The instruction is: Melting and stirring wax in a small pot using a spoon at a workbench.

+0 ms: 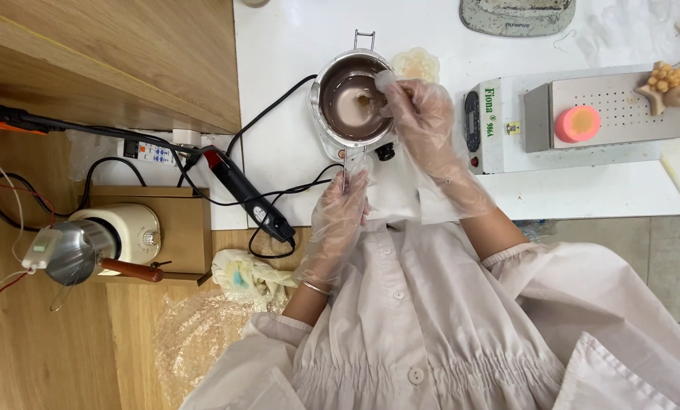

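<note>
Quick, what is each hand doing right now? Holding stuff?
Left hand: fingers closed on the metal pot's thin handle.
Right hand: fingers pinched on something small over the pot; what it is cannot be told.

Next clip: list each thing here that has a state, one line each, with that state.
Metal pot: uncovered, holds pale liquid.
Right hand: gloved, fingers over the pot's rim.
Left hand: gloved, gripping the pot's handle.
Pink mould: filled with yellowish material, on the metal plate.
Heat gun: lying on the table edge, unheld.
</note>
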